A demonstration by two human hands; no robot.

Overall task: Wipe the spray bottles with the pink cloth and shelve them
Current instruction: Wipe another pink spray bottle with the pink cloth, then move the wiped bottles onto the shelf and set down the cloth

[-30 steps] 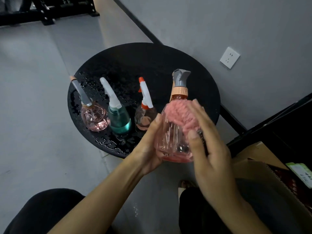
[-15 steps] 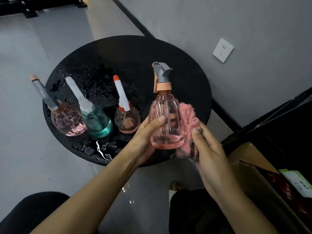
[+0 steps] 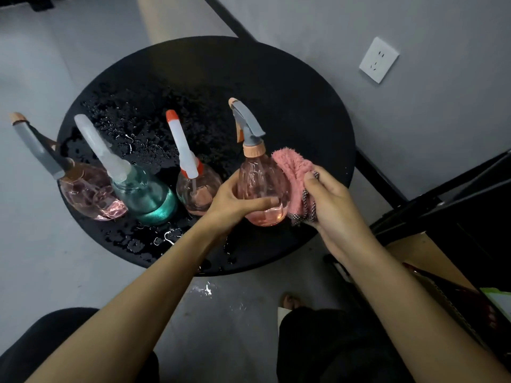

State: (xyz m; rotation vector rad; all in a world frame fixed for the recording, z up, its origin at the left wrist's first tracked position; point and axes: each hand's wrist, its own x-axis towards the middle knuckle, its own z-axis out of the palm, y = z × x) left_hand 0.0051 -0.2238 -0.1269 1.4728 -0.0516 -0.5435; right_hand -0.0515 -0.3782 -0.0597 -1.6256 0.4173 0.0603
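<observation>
Clear, glossy pink plastic on the pink spray bottle (image 3: 261, 189) at the near right, faintly ribbed, with a matt grey plastic trigger head and a matt peach collar. Fluffy, deep-piled pink cloth (image 3: 294, 172) just right of it, matt, with a flat woven checked edge. Glossy see-through plastic again on the teal bottle (image 3: 146, 197), the small pink bottle (image 3: 197, 192) and the faceted bottle (image 3: 88, 194) at the far left; smooth matt plastic on their nozzles. Black round table (image 3: 276, 87), smooth with a dull sheen, beaded with shiny water drops on its left half. Smooth white plastic wall socket (image 3: 378, 60) on a matt grey wall (image 3: 428, 128). Matt brown cardboard (image 3: 409, 252) at the near right.
</observation>
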